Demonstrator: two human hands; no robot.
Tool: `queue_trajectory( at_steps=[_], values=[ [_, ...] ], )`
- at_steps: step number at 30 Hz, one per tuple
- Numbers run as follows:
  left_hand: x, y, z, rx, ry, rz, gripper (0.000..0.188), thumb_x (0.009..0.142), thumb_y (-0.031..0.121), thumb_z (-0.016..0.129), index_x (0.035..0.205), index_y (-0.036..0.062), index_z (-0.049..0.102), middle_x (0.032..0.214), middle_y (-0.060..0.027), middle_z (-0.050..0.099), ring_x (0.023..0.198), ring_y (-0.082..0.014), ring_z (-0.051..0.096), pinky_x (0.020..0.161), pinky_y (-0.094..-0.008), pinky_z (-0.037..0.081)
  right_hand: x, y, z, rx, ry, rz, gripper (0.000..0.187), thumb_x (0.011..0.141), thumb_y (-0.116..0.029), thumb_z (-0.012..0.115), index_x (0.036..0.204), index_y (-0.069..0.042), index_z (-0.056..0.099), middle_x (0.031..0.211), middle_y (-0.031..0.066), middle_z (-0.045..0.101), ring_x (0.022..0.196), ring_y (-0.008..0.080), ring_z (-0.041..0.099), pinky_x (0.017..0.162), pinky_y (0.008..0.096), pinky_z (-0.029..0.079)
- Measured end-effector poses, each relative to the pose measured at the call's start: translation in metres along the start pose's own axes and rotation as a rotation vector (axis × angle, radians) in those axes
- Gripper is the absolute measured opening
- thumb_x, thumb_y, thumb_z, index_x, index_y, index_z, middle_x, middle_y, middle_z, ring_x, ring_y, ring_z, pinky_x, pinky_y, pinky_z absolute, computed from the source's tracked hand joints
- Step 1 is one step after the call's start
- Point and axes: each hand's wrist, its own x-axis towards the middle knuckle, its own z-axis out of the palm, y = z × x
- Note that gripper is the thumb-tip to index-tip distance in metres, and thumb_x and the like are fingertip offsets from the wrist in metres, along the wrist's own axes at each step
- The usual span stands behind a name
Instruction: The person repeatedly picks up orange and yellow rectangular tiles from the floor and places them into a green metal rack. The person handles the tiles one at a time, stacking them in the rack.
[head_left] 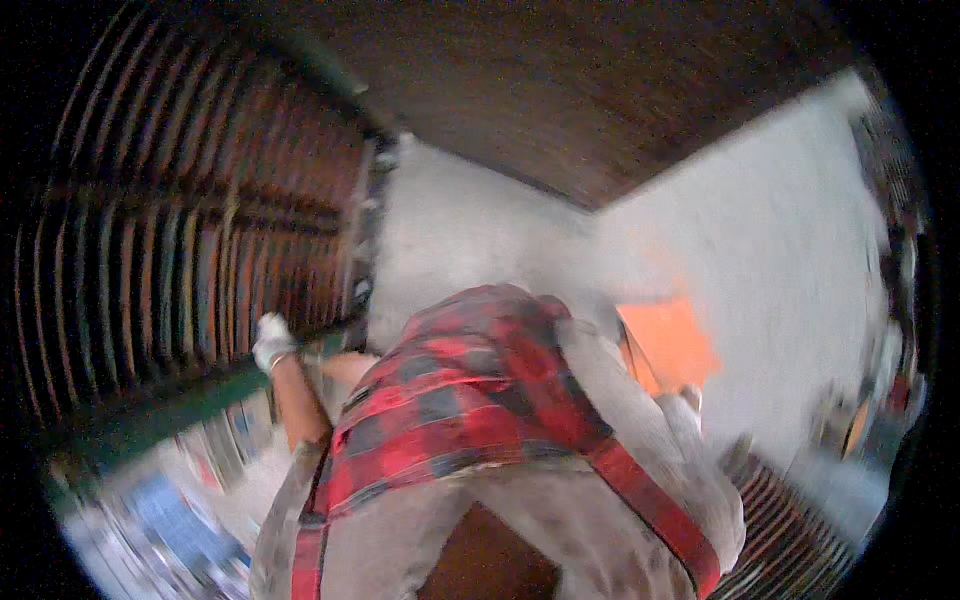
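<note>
Motion smears this view. My left hand (272,342), in a white glove, is raised at the left beside a tall dark rack (190,250); its fingers are too blurred to read, and whether it touches the rack does not show. On the right, my right hand (682,404), in a pale glove, is at the lower edge of an orange flat piece (672,338) and appears closed on it. The exact kind of this piece is not clear. A red and black checked garment (470,375) covers my front, between my arms.
Thin upright items (228,440) and a blue thing (180,515) lie low at the left. A ribbed dark surface (790,520) is at the lower right, with blurred clutter (850,420) beyond. A pale floor or wall (790,230) meets a brown surface (590,90).
</note>
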Motion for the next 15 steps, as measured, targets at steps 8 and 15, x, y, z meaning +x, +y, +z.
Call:
queue_trajectory(
  at_steps=[8, 15],
  values=[
    [-0.09, 0.003, 0.138, 1.159, -0.407, 0.48, 0.034, 0.078, 0.02, 0.03, 0.107, 0.0102, 0.044, 0.116, -0.0074, 0.039, 0.105, -0.019, 0.037, 0.086, -0.0328, 0.031, 0.019, -0.215, -0.075, -0.262, -0.013, -0.558, 0.022, 0.075, -0.027, 0.049, 0.081, -0.007, 0.054, 0.075, 0.0075, 0.054, 0.066, 0.0201, 0.054, 0.051, 0.0321, 0.041],
    [-0.159, 0.009, 0.221, 2.334, -0.375, 1.417, 0.041, 0.082, 0.024, 0.024, 0.112, 0.0018, 0.038, 0.118, -0.0113, 0.039, 0.108, -0.0238, 0.036, 0.09, -0.0385, 0.03, -0.044, -0.445, -0.163, -0.209, 0.172, -1.046, 0.027, 0.076, -0.028, 0.049, 0.076, -0.002, 0.052, 0.062, 0.0098, 0.055, 0.054, 0.0202, 0.055, 0.041, 0.0326, 0.041]
  ],
)
